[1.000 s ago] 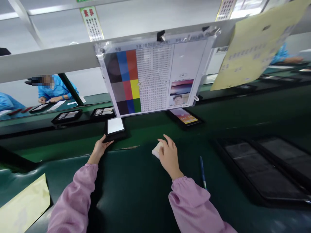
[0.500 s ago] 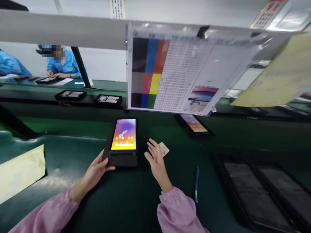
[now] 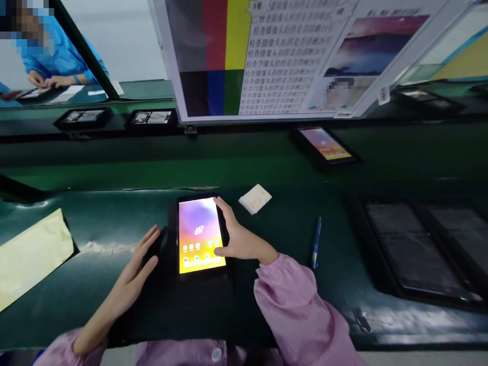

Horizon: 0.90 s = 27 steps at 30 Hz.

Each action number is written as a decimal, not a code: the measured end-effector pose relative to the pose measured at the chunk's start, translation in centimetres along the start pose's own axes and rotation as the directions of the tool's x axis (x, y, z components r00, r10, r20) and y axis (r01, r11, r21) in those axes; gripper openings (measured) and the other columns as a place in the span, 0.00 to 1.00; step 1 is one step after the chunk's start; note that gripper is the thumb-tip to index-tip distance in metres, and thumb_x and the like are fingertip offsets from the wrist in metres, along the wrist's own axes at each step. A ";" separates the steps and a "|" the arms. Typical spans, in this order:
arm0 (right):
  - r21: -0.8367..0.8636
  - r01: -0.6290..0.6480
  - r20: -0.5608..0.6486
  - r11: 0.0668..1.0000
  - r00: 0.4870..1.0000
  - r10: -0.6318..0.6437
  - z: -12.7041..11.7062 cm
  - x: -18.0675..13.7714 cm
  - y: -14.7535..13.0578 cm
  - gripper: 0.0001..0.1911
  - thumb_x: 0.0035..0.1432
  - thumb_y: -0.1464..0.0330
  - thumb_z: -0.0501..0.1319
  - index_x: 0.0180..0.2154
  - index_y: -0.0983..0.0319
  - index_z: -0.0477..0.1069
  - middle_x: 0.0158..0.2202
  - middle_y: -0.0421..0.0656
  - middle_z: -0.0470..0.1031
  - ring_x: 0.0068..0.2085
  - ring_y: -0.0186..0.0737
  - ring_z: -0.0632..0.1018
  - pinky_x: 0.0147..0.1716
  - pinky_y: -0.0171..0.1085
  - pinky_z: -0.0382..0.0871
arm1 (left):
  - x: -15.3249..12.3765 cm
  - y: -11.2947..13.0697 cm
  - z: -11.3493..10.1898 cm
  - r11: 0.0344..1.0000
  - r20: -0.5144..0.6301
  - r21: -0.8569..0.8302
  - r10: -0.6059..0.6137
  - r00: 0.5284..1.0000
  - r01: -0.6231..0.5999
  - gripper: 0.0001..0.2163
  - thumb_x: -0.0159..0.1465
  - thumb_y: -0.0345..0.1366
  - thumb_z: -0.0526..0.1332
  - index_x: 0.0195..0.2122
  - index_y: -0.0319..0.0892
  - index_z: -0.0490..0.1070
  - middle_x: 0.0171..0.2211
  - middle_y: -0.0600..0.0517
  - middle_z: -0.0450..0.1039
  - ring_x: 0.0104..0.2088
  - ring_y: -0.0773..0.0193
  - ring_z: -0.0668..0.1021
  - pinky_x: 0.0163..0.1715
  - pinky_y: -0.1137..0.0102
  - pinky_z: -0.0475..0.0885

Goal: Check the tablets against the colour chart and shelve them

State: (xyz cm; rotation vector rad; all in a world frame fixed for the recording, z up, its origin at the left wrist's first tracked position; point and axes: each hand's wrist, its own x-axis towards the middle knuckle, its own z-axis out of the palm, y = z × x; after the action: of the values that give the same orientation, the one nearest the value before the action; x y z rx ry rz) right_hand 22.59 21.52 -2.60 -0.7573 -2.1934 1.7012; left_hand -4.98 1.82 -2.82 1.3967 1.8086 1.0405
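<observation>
head view: tablet [image 3: 200, 216], long axis pointing away, lies between spread, empty left hand [image 3: 134, 272] and nearer right hand [image 3: 241, 240], splayed over its edge, unclasped.

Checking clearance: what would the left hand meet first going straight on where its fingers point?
Probably the lit tablet, near its upper-left edge; the left hand might pass over it, since its height above the table is unclear.

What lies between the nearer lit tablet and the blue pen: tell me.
In the head view, the right hand and its pink cuff, the hand at the nearer lit tablet; the blue pen lies beyond the cuff. The white pad sits farther back.
</observation>
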 end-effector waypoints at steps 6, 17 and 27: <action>-0.018 -0.013 -0.003 1.000 1.000 0.013 -0.4 -0.2 -0.3 0.68 0.50 0.64 0.74 0.75 0.42 0.26 0.78 0.40 0.21 0.78 0.61 0.39 0.74 0.64 0.47 | 10.2 -0.3 0.8 0.983 -0.104 0.072 0.177 0.979 -0.170 0.21 0.76 0.47 0.54 0.68 0.54 0.67 0.73 0.52 0.59 0.73 0.55 0.60 0.76 0.52 0.49; -0.065 -0.049 -0.079 0.997 0.996 0.044 -0.6 -1.4 -1.8 0.55 0.59 0.63 0.68 0.74 0.41 0.34 0.79 0.39 0.30 0.77 0.56 0.45 0.74 0.63 0.48 | 11.3 -1.8 1.4 0.974 -0.108 0.152 0.184 0.977 -0.166 0.20 0.74 0.43 0.56 0.64 0.49 0.73 0.72 0.49 0.62 0.74 0.50 0.59 0.75 0.47 0.48; 0.206 0.015 -0.231 0.978 0.972 0.034 0.4 -1.4 -3.4 0.48 0.63 0.55 0.71 0.73 0.42 0.46 0.78 0.43 0.40 0.76 0.54 0.54 0.75 0.61 0.51 | 10.1 0.6 3.4 0.945 -0.076 -0.325 -0.057 0.995 0.030 0.20 0.68 0.49 0.66 0.61 0.54 0.76 0.72 0.54 0.61 0.76 0.49 0.54 0.76 0.48 0.41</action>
State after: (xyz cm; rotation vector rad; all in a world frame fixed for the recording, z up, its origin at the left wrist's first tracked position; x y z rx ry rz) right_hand 22.75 19.85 0.65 -0.8644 -1.8268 1.7136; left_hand -4.32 12.38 -4.03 1.1237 1.6273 1.3225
